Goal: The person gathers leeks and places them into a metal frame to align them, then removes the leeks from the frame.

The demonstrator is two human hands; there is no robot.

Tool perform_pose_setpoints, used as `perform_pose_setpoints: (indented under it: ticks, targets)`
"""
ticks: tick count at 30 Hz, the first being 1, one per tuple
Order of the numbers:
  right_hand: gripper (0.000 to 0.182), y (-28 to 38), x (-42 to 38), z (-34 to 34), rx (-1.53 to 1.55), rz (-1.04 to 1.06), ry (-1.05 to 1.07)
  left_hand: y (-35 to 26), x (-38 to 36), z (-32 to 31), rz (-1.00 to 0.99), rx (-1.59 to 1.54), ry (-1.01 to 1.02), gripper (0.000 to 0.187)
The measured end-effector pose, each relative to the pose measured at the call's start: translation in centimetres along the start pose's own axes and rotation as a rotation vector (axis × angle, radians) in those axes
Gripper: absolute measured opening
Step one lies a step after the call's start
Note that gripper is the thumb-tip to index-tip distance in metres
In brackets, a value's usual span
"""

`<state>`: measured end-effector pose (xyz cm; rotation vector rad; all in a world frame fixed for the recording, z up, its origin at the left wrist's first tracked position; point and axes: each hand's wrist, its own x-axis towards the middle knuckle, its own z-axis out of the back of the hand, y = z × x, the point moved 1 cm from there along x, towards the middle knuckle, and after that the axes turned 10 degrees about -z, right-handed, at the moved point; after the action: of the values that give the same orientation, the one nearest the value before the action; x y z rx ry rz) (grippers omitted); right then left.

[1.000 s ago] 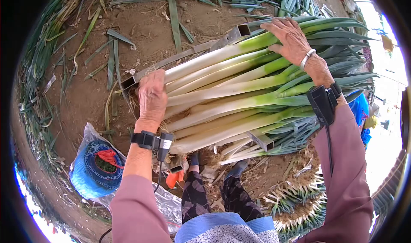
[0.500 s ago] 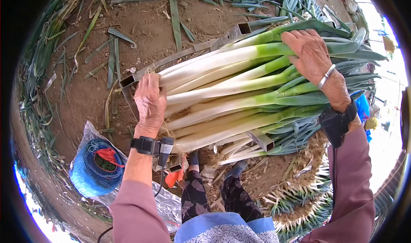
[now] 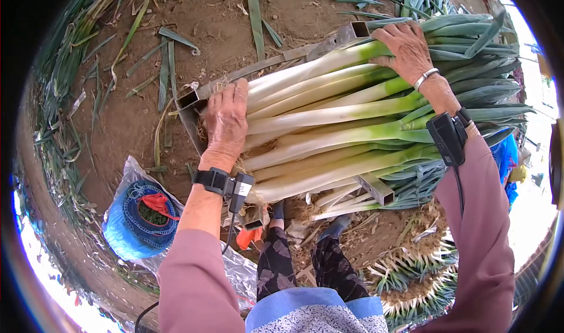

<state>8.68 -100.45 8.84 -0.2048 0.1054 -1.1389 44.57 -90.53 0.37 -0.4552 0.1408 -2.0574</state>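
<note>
Several long leeks (image 3: 329, 110) lie side by side on a metal frame (image 3: 282, 57), white root ends at the left and green leaves at the right. My left hand (image 3: 227, 118) rests over the root ends near the frame's upper left corner, fingers close together; what lies under them is hidden. My right hand (image 3: 405, 50) is laid across the uppermost leek where white turns green, its thumb apart from the fingers. A square tube end (image 3: 376, 189) of the frame sticks out below the bundle.
A blue bag (image 3: 132, 227) with red string stands on silver sheeting at lower left. Cut green leaves (image 3: 170, 69) litter the soil above and left. More leeks (image 3: 411, 268) are stacked at lower right. My feet are below the frame.
The view has shifted, so frame and bag appear further right. Relative to the leeks, my right hand has moved left, toward the white stems. My left hand stays at the root ends.
</note>
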Motion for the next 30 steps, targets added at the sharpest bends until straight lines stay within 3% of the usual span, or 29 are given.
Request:
perform_pose_setpoints:
  ticks: [7,13,15,17,19,21,23,25,27,30]
  targets:
    - [0.045,-0.2,-0.2,-0.2,-0.061,-0.016,-0.010,1.2,2.4,2.4,0.110,-0.184,0.249,0.028]
    - [0.048,0.5,0.8,-0.7,-0.117,-0.098,0.247,1.4,2.7,1.2,0.046,-0.140,0.267,0.028]
    - [0.052,0.8,0.7,-0.7,-0.094,-0.079,0.154,1.5,2.8,1.3,0.033,-0.139,0.254,0.029]
    - [0.061,1.0,0.1,-0.3,-0.105,-0.131,0.189,1.6,2.9,1.4,0.042,-0.135,0.311,0.032]
    - [0.068,1.8,-0.8,0.3,-0.059,-0.051,-0.199,1.8,2.7,1.9,0.040,-0.162,0.317,0.035]
    - [0.064,3.4,-2.5,3.2,0.032,-0.095,-0.188,1.9,2.3,2.0,0.044,-0.194,0.325,0.039]
    - [0.043,4.3,-5.1,5.2,0.331,-0.090,-0.252,1.8,2.1,2.0,-0.044,-0.233,0.133,0.041]
    - [0.040,5.3,-8.9,7.4,0.388,-0.102,-0.190,1.1,2.2,2.5,-0.002,-0.228,0.222,0.051]
    - [0.037,5.9,-13.2,8.8,0.459,-0.152,-0.132,0.0,2.2,3.3,-0.101,-0.114,0.033,0.054]
    - [0.040,6.4,-20.2,9.7,0.573,-0.255,-0.082,-3.4,0.8,5.0,-0.074,-0.051,-0.008,0.054]
